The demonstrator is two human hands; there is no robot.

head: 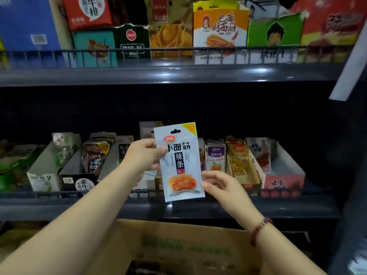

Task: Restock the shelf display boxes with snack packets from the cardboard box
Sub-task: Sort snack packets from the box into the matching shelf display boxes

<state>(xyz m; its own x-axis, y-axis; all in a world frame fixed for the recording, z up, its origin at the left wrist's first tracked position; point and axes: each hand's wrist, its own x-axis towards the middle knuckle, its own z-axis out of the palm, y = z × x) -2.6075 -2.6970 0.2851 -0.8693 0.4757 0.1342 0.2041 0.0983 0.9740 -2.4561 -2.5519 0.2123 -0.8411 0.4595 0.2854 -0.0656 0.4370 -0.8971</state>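
Left hand (143,155) pinches the white packet (179,161), right hand (220,184) steadies its edge — it could land in the wrong display box (282,175).

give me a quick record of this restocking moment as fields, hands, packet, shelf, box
held item: white foil snack packet with an orange food picture, upright, in front of the lower shelf
left hand: pinches the packet's left edge near the middle
right hand: fingers at the packet's lower right corner; red bead bracelet on the wrist
lower shelf: grey metal shelf carrying a row of open display boxes with packets standing in them
pink display box: far right of the row, partly filled
source: brown cardboard box below the hands, open
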